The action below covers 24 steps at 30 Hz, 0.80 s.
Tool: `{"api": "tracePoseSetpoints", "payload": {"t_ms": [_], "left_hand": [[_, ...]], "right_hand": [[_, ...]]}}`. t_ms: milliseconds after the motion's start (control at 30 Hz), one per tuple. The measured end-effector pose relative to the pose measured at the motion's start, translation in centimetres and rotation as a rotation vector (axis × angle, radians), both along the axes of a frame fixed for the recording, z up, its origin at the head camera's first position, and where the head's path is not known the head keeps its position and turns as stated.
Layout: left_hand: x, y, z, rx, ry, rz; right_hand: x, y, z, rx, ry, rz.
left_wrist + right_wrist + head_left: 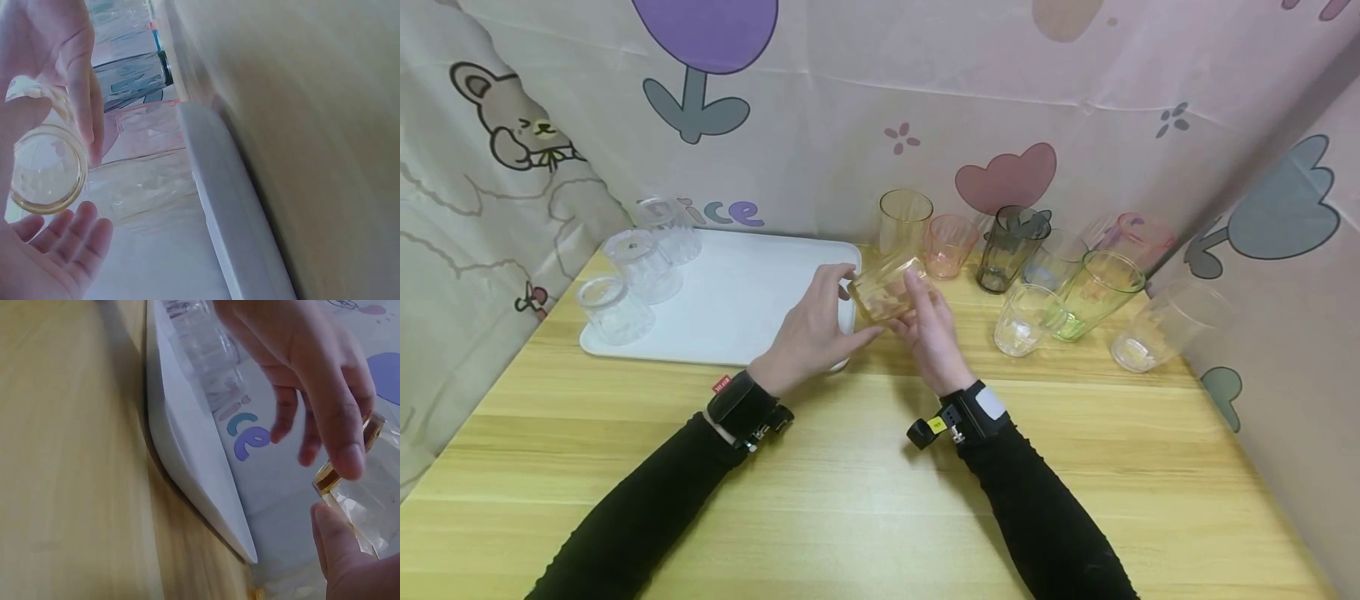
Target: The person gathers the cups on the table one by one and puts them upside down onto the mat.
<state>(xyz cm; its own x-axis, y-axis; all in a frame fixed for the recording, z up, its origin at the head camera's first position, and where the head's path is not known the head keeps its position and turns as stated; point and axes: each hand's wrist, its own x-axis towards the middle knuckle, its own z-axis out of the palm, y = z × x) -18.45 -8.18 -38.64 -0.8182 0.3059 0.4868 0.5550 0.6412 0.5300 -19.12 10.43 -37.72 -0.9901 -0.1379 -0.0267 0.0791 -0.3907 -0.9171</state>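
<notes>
Cartoon-printed curtains wall in a pale wooden desk (pixel 865 500) on three sides. Just off the right edge of the white tray (pixel 737 300), lifted above the desk and tipped on its side, an amber tumbler (pixel 891 287) sits between both hands. The left hand (pixel 812 333) has thumb and fingers curved round its rim end, while the right hand (pixel 932 333) grasps the far side, fingers laid along the wall.

It looks light, stiff and thin-walled, smooth enough to slip, and likely to crack if knocked; holding it across the wall near the rim seems safest.

Three clear cups (pixel 640 267) crowd the tray's left edge, leaving its middle and right side free. Toward the back right corner a cluster of coloured glasses (pixel 1022 258) stands close together, so room there is tight. Near the front edge the desk offers wide space.
</notes>
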Motion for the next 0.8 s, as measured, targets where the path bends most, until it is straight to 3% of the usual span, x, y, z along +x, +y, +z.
{"api": "tracePoseSetpoints", "payload": {"t_ms": [200, 467, 800], "left_hand": [[0.12, 0.13, 0.11, 0.004, 0.040, 0.001], [-0.02, 0.16, 0.16, 0.050, 0.162, -0.085], [-0.44, -0.46, 0.52, 0.068, 0.246, -0.122]], "right_hand": [[0.29, -0.36, -0.26, 0.003, 0.010, 0.042], [0.29, -0.27, -0.48, -0.010, 0.009, 0.103], [0.05, -0.11, -0.69, -0.021, 0.015, 0.177]]}}
